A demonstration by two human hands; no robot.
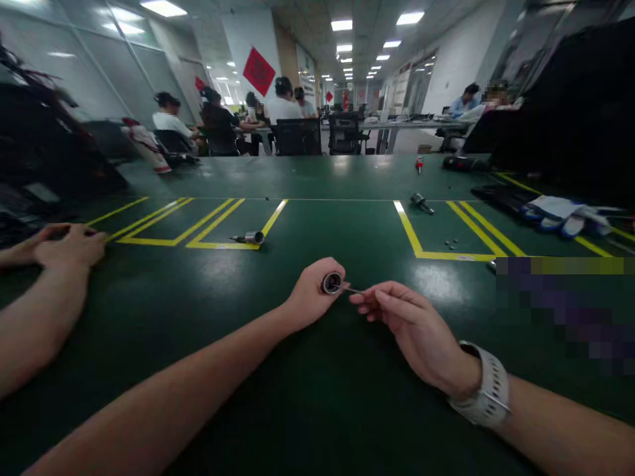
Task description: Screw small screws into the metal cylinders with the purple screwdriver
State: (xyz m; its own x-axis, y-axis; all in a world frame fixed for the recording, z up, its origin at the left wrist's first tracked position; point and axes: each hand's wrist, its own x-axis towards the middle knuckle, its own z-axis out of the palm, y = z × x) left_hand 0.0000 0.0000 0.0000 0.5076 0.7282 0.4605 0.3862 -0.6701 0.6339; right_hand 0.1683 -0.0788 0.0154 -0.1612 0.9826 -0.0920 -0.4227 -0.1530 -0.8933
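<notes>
L hand (313,291) gripping a metal cyl (331,283), mouth in plain view, prob for easy access. R hand (409,320) pinching a thin rod (354,290) near its end, prob for control.

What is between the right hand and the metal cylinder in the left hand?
In the head view, a thin rod, pinched by the right hand, points toward the cylinder.

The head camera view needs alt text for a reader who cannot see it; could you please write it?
A person's left hand holds a round, open-ended metal part, while the right hand holds a thin metal rod at its opening. Other metal pieces lie ahead on a green table marked with yellow lines; another person's hands show at left.
</notes>
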